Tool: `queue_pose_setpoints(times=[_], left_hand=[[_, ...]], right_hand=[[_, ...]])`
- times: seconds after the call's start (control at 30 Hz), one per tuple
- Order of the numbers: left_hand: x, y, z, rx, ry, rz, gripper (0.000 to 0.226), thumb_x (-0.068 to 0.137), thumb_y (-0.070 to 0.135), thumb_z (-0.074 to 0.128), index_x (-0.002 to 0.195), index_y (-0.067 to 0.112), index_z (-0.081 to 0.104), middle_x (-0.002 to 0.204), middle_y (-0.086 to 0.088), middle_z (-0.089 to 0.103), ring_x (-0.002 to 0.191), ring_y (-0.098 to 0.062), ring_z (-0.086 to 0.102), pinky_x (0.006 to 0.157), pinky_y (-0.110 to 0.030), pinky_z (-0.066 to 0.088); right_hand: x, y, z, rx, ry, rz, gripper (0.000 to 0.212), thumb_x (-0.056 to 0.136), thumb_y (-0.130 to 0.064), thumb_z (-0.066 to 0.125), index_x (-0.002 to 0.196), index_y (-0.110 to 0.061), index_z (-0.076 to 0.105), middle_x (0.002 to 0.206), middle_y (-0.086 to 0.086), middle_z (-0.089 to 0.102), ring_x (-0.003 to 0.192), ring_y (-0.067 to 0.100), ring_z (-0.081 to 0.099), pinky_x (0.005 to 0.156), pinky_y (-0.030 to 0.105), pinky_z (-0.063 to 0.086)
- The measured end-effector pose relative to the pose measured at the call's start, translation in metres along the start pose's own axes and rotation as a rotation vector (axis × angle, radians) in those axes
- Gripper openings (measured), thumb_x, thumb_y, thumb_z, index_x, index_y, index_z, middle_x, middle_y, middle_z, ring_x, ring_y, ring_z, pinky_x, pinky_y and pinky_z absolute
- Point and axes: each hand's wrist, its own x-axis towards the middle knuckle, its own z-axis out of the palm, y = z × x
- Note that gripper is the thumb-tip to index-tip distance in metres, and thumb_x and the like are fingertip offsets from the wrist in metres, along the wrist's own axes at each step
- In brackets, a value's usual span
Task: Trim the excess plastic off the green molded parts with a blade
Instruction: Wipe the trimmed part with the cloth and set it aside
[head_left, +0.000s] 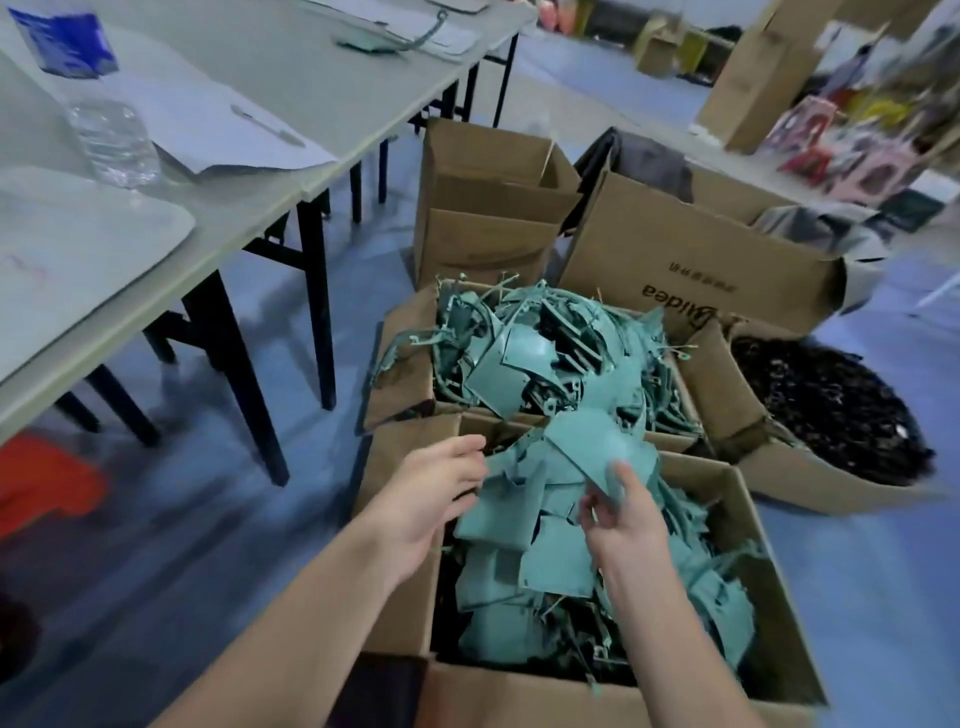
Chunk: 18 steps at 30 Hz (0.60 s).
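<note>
- The near box (519, 699) holds a heap of green parts (524, 519).
- The far box (405, 364) behind it holds more of them, tangled with thin green strips (410, 340).
- The side box (810, 478) holds black pieces (831, 405).
- The right hand (628, 525) pinches a flat part (597, 447) by its lower edge, above the near heap.
- The left hand (431, 499) is loose-fingered and holds nothing, over the near box's left rim.

A brown cardboard box (519, 701) on the floor holds a heap of green molded plastic parts (498, 519). A second brown cardboard box (410, 358) stands just behind it, with a carton of black pieces (831, 405) to its right. To the left, the grey folding surface (260, 78) carries a clear plastic water bottle (111, 137). Over the heap, the right hand (628, 525) has a flat green part (597, 452) in its grip.
</note>
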Motion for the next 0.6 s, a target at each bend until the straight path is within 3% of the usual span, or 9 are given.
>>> queue_pose_setpoints(times=[0.1,0.2,0.23,0.33,0.43,0.53,0.6], left_hand=[[-0.004,0.021,-0.021,0.037,0.057,0.084,0.043,0.096,-0.005,0.057,0.132,0.020,0.062,0.128,0.000,0.066,0.116,-0.015,0.066,0.100,-0.036,0.056],[-0.013,0.033,-0.059,0.003,0.128,0.162,0.041,0.091,-0.013,0.059,0.118,0.017,0.067,0.106,-0.005,0.078,0.099,-0.015,0.075,0.073,-0.024,0.060],[-0.017,0.036,-0.070,0.009,0.165,0.188,0.039,0.089,-0.013,0.063,0.116,0.015,0.068,0.101,-0.005,0.079,0.097,-0.016,0.075,0.069,-0.021,0.059],[-0.033,0.045,-0.098,0.047,0.335,0.262,0.025,0.083,0.002,0.078,0.105,0.013,0.073,0.088,-0.006,0.079,0.078,-0.013,0.076,0.055,-0.016,0.053],[-0.053,0.060,-0.122,0.155,0.544,0.356,0.007,0.084,0.018,0.081,0.083,0.015,0.076,0.067,-0.005,0.074,0.038,-0.009,0.054,0.037,-0.016,0.038],[-0.081,0.083,-0.151,0.223,0.743,0.437,0.032,0.093,0.035,0.070,0.067,0.015,0.071,0.039,0.001,0.053,0.027,-0.012,0.038,0.031,-0.017,0.028],[-0.108,0.100,-0.172,0.264,0.861,0.490,0.039,0.091,0.037,0.066,0.061,0.013,0.070,0.037,0.000,0.050,0.029,-0.014,0.043,0.033,-0.019,0.032]], right_hand=[[0.013,0.021,0.001,-0.131,0.001,0.157,0.035,0.101,-0.019,0.063,0.133,-0.007,0.057,0.127,0.010,0.062,0.083,0.017,0.062,0.081,0.026,0.053],[0.007,0.068,0.015,-0.190,-0.067,0.308,0.038,0.103,-0.010,0.055,0.139,0.002,0.051,0.143,0.016,0.055,0.117,0.028,0.063,0.097,0.030,0.053],[0.000,0.084,0.024,-0.191,-0.111,0.346,0.036,0.102,-0.007,0.054,0.136,0.004,0.053,0.142,0.017,0.058,0.119,0.030,0.063,0.095,0.031,0.054],[-0.037,0.125,0.064,-0.218,-0.279,0.429,0.024,0.099,-0.003,0.052,0.120,0.003,0.063,0.120,0.017,0.072,0.100,0.028,0.070,0.076,0.028,0.051],[-0.093,0.144,0.117,-0.279,-0.539,0.468,0.018,0.098,-0.004,0.054,0.110,-0.001,0.068,0.097,0.014,0.078,0.078,0.023,0.071,0.069,0.025,0.046],[-0.157,0.151,0.171,-0.326,-0.816,0.441,0.020,0.099,-0.004,0.051,0.108,0.000,0.069,0.089,0.014,0.077,0.068,0.022,0.069,0.071,0.027,0.049],[-0.203,0.157,0.204,-0.381,-1.006,0.406,0.024,0.101,-0.004,0.047,0.109,0.001,0.070,0.078,0.009,0.075,0.061,0.016,0.068,0.070,0.026,0.050]])
